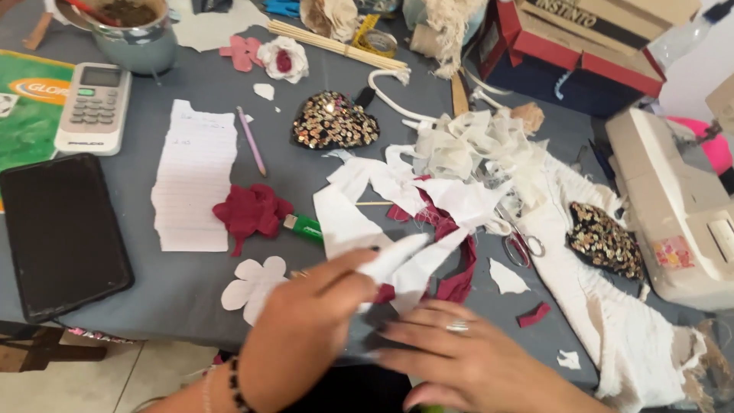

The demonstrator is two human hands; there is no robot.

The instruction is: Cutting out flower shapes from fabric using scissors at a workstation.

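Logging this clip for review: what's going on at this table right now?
A person sits at a cluttered grey craft table. The left hand pinches a white fabric scrap over dark red fabric pieces. The right hand, wearing a ring, rests flat beside it. Small scissors and a red fabric flower lie nearby.

table (183, 298): grey cloth cover, cluttered | floor (153, 375): pale tiles | light: even, soft | wall (699, 84): white, far right
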